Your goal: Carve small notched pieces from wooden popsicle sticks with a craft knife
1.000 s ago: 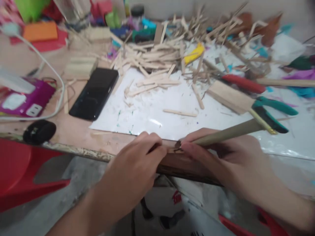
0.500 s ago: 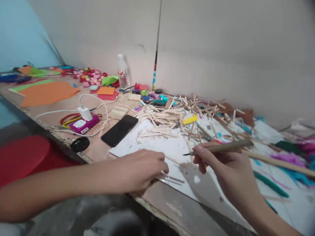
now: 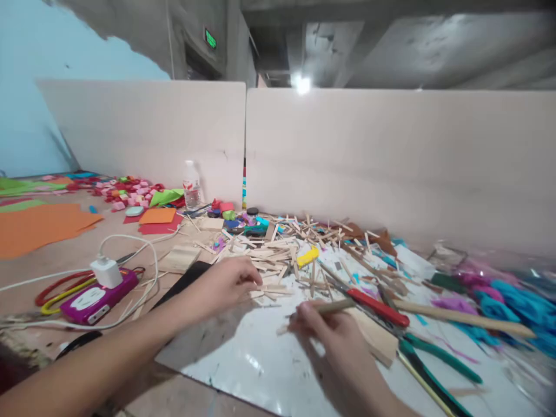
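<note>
Worktable point(image 3: 52, 255) fills the lower view, backed by pale divider panels point(image 3: 391, 156). White sheet point(image 3: 260, 365) lies at the near edge under both hands. Heap of wooden sticks point(image 3: 278, 255) spreads across the middle of the table, beyond the sheet's far edge. Orange paper point(image 3: 39, 226) lies far left; a water bottle point(image 3: 191, 186) stands upright against the panel.

Left hand point(image 3: 226, 284) reaches into the near edge of the stick heap, fingers curled and pinched at a stick there; whether it truly has hold of one, cannot tell. A dark phone point(image 3: 182, 281) lies partly hidden under that wrist. Purple power bank point(image 3: 98, 296) with a white plug on top sits well to the left.

Right hand point(image 3: 334, 336) is clenched around a thin wooden-handled tool point(image 3: 334, 306), over the sheet, tip pointing left. Red-handled tool point(image 3: 377, 307) lies just beyond it; green-handled pliers point(image 3: 434, 362) to its right.
</note>
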The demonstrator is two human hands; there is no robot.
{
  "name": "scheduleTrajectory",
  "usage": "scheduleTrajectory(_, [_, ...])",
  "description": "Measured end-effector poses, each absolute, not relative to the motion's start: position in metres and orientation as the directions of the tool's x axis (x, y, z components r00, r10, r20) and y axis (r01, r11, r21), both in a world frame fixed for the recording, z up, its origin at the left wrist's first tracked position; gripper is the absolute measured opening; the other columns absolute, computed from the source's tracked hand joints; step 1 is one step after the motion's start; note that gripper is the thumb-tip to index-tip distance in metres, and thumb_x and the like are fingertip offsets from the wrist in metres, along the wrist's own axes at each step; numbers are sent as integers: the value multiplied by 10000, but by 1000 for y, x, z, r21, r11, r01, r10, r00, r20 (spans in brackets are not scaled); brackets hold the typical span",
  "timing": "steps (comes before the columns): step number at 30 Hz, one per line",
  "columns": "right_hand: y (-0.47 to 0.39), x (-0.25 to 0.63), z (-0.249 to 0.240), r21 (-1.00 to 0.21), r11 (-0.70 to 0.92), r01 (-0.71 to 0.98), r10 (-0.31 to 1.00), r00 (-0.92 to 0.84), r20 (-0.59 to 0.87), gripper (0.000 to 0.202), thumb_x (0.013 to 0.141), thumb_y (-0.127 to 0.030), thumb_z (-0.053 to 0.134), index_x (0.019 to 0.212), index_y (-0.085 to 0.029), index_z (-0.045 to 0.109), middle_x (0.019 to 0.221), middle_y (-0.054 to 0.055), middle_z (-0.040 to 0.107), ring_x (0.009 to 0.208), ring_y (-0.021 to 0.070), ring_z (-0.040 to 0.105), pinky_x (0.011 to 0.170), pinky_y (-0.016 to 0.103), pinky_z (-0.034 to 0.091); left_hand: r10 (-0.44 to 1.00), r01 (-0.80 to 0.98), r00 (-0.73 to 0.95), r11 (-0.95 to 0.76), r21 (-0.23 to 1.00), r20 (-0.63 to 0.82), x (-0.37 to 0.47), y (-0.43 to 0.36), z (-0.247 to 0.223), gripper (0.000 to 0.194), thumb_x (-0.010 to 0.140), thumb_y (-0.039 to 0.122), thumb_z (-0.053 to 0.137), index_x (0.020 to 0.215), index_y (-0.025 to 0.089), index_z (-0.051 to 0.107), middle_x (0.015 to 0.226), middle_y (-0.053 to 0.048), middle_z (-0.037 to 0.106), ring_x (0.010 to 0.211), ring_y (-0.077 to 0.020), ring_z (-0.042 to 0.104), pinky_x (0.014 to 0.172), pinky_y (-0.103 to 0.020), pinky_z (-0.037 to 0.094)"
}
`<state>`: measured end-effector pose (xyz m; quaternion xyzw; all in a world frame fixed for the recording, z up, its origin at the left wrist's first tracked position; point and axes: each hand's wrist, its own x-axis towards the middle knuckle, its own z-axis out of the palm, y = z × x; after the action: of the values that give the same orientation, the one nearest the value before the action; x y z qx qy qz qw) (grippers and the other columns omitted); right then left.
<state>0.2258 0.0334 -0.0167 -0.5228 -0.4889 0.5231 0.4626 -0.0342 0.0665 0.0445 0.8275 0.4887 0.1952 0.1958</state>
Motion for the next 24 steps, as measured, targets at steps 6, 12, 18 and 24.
scheduleTrajectory(6, [72,248,-11,-997,-72,28,983,168,-67,469,1064,-485,735,1419,-182,681,1424,125,705,1240,266,722,1051,507,653,808,673,581,-410,616,-97,-36,68,54,153,989,115,717,1021,180,852,1027,-34,853,922,-179,770,858,-289,579])
scheduleTrajectory(12, [63,247,-9,-992,40,117,971,229,66,385,1075,-490,722,1284,-167,713,1228,84,745,1028,193,737,900,399,671,721,601,678,-432,672,-143,-10,61,43,174,984,145,731,1016,214,888,1004,-3,863,913,-162,781,817,-239,531])
scheduleTrajectory(18, [49,237,-4,-986,104,133,988,100,118,430,913,-617,866,917,-200,758,651,-10,598,538,116,513,449,254,396,688,566,724,-544,620,-58,-3,54,16,249,1011,71,641,1032,163,872,1007,-67,808,928,-189,725,864,-296,488])
scheduleTrajectory(24, [42,233,2,-985,103,138,994,-55,96,410,899,-578,883,736,-221,763,578,16,635,488,103,513,414,235,322,678,543,735,-589,599,1,-12,50,7,266,1100,187,593,987,184,834,994,-41,756,936,-177,681,835,-305,454])
